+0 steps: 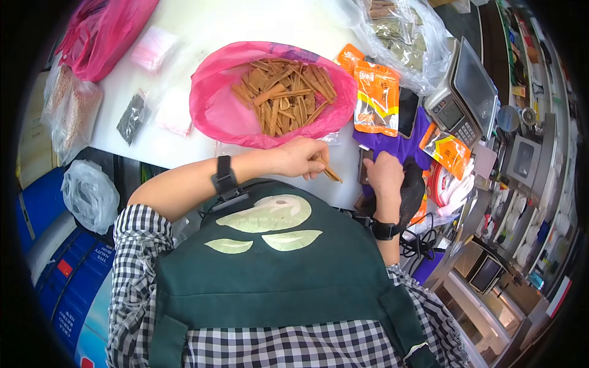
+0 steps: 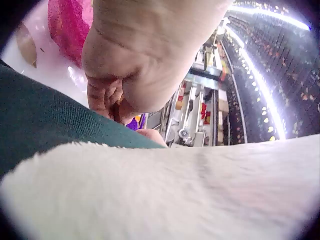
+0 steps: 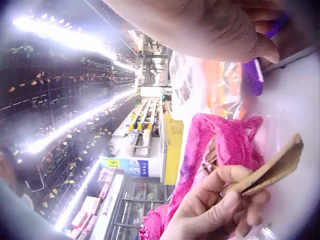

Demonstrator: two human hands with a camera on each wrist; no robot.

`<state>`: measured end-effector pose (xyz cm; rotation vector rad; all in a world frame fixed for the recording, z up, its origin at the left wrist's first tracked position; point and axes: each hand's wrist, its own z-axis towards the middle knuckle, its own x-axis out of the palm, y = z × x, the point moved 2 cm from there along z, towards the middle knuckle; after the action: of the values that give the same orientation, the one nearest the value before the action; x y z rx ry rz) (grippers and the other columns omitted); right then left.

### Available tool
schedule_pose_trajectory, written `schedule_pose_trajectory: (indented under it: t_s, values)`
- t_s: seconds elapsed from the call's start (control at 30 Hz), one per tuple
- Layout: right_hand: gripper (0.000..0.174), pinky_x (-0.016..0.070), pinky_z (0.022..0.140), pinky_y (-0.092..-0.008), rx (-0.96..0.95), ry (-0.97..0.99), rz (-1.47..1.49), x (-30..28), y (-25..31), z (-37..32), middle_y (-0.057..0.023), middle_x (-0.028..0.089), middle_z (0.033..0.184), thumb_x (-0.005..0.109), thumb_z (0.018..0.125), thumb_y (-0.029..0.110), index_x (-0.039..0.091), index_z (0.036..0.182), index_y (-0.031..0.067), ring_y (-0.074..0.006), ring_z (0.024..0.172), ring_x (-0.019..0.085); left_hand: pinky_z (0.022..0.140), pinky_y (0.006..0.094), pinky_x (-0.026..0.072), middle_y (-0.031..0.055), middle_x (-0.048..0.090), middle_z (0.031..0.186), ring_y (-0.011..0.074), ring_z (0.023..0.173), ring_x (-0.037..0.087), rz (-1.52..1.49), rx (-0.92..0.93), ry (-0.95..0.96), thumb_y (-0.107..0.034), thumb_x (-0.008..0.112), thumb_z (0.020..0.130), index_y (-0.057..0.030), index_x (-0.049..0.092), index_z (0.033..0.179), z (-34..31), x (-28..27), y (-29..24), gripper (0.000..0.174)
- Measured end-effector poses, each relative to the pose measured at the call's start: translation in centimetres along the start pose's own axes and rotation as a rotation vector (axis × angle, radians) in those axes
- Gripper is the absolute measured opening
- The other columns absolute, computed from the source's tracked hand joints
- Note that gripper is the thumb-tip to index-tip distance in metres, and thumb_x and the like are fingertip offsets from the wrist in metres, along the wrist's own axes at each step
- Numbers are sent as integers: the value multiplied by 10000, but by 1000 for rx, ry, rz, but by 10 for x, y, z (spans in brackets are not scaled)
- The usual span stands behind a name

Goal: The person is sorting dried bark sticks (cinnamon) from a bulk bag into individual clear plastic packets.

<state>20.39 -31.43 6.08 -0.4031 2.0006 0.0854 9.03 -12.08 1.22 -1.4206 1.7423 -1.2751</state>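
Note:
My left hand (image 1: pixel 300 157) pinches a strip of cinnamon bark (image 1: pixel 330 172) between thumb and fingers, just in front of the pink plastic bag. In the right wrist view the curled bark sticks out past the fingertips. The open-mouthed pink bag (image 1: pixel 211 113) holds a heap of cinnamon bark (image 1: pixel 285 98). To the right, my right hand (image 1: pixel 384 175) grips a dark, flat-edged object (image 3: pixel 295 42) at the table edge, beside a purple bag (image 1: pixel 392 144). Its fingers are bent over the object, whose far part is hidden. The left wrist view shows mostly palm and sleeve.
Orange packets (image 1: pixel 376 98) lie right of the pink bag, close to a digital scale (image 1: pixel 448 110). A clear bag of dried leaves (image 1: pixel 399 37) stands behind them. At left are small packets (image 1: pixel 130 116) and another pink bag (image 1: pixel 101 37). Black cables (image 1: pixel 423 242) hang at right.

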Motion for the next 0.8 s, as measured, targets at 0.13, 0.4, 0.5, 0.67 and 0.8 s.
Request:
schedule_pose_trajectory:
  t_s: [0.13,0.4,0.5,0.67,0.8]
  values:
    - [444,538,780,-481,-18,-19,55,33,-1,1,-254,682,895,736,789,340,590,964,-42,-409,866,677,618,323,579,142,664,806,202,709,700,50,-111,62,-7,531,932,24,484,1001,31,19,14,89]
    - [405,532,724,-495,-120,-111,170,40,-2,10,-251,673,810,678,788,358,622,867,-35,-420,785,670,572,414,504,123,622,645,257,573,639,427,-80,-294,-227,625,916,0,565,882,65,24,39,238]
    - [416,533,709,-497,-131,-102,214,34,12,8,-254,669,781,683,764,378,643,828,-31,-419,766,670,621,417,512,158,643,704,299,649,657,440,-142,-242,-213,641,897,4,577,856,63,26,37,230]
    - [466,525,698,-492,-132,-104,283,37,34,2,-276,646,745,690,736,403,640,781,-58,-439,753,656,775,484,504,234,652,896,399,897,643,505,-132,-218,-231,670,856,5,604,924,58,24,35,255]
    - [474,526,689,-500,-129,-109,293,39,36,0,-283,644,737,692,743,410,637,762,-61,-445,744,656,750,485,505,227,647,855,406,870,640,470,-74,-273,-168,667,837,0,596,878,56,21,39,187]
